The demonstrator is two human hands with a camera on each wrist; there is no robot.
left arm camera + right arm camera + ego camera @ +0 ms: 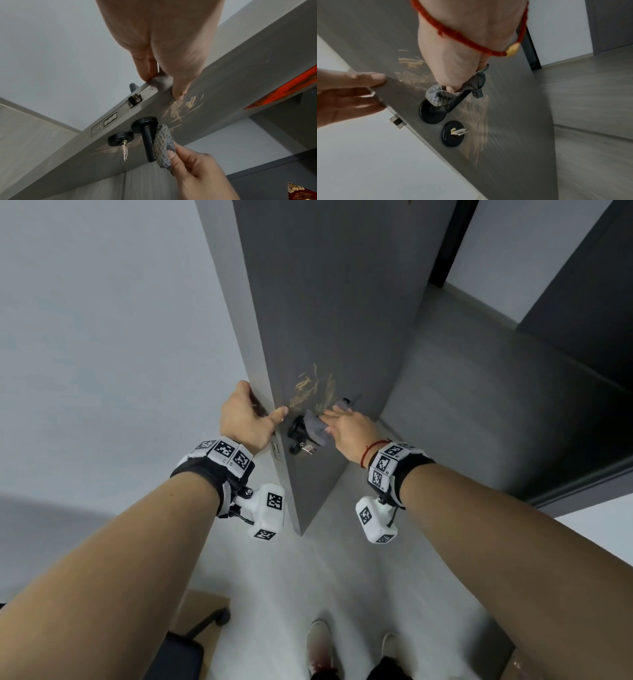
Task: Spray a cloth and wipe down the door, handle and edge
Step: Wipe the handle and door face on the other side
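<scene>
Between pale grey walls (102, 337) and wood-look floor (462, 378), a scratched grey door (342, 302) stands ajar, left hand (245, 419) clasping its edge (120, 111), right hand (349, 429) wrapping a cloth (163, 146) round the black handle (148, 143).

Both arms are bare, no sleeves. Each wrist has a black strap (202, 474) with a ring of white blocks printed with black square tags (224, 451). A chunky white camera box (267, 513) hangs under each one, tagged too, with a thin black cable. Right wrist also has a red string bracelet (471, 40) with a small gold bead (512, 49). White shoes (320, 645) down below.
</scene>
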